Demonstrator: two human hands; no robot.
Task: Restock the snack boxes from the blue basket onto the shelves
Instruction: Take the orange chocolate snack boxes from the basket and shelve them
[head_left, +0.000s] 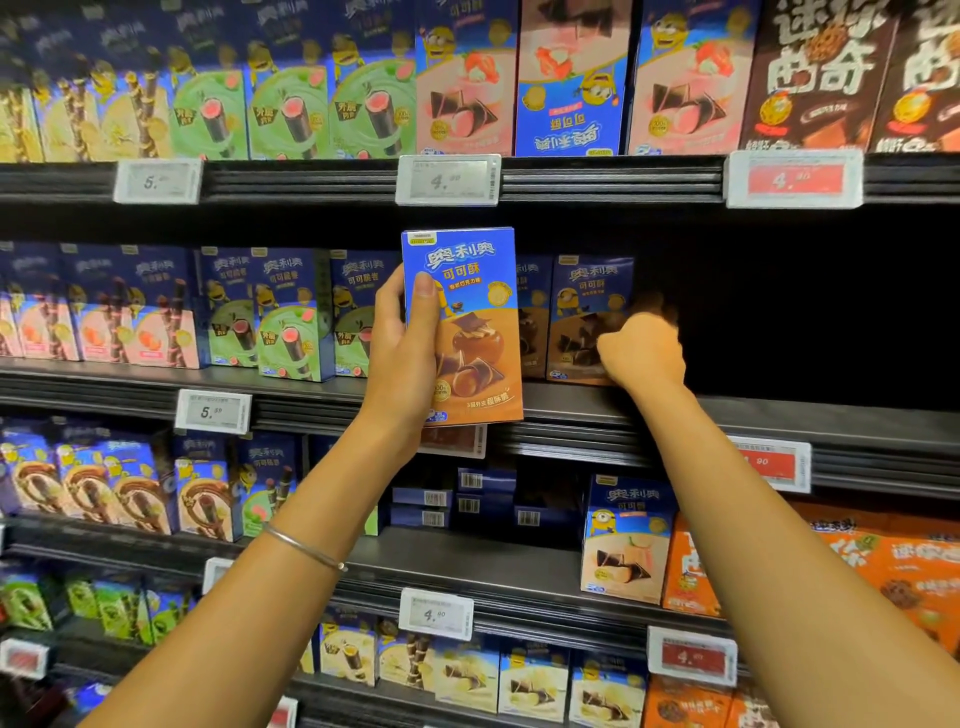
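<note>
My left hand (400, 358) grips a blue and brown chocolate snack box (470, 338) upright, in front of the middle shelf (597, 415). A matching chocolate box (584, 306) stands on that shelf just to the right. My right hand (641, 351) is at this box's right edge, with its fingers curled round the side. The fingertips are hidden in the dark behind it. Another such box (532, 312) stands partly hidden behind the held one. The blue basket is out of view.
To the right of the shelved chocolate boxes the middle shelf is a dark gap (805, 312). Green and pink snack boxes (291, 322) fill its left side. Price tags (448, 179) line the shelf edges. Full rows of boxes stand above and below.
</note>
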